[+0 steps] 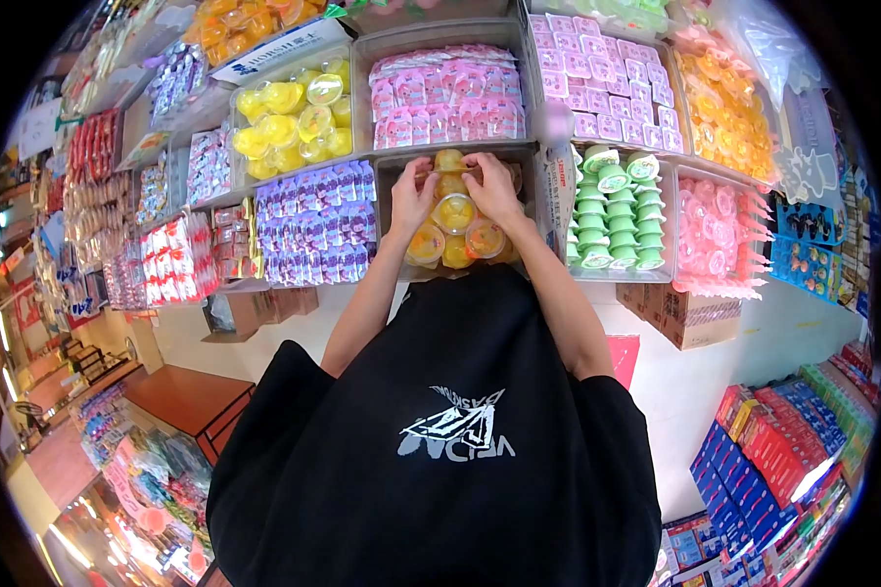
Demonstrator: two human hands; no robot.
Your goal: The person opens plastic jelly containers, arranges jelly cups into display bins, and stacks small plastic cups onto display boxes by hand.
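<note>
Both hands are in a grey bin [390, 186] at the front middle, which holds yellow-orange jelly cups [457, 213] with clear lids. My left hand [413, 199] is at the bin's left side, its fingers curled in against a jelly cup near the back. From the right, my right hand [493, 192] bends its fingers and thumb toward the same cups. Between the two hands sits a yellow jelly cup [448, 160]. The fingers partly hide what they grip. More cups lie near the bin's front edge, below my wrists.
Purple packets [315, 223] fill the bin on the left, and green jelly cups [619, 210] stand in stacks on the right. Pink pouches [447, 95] and yellow cups [294, 117] lie behind. Cardboard boxes [683, 311] rest on the floor under the display.
</note>
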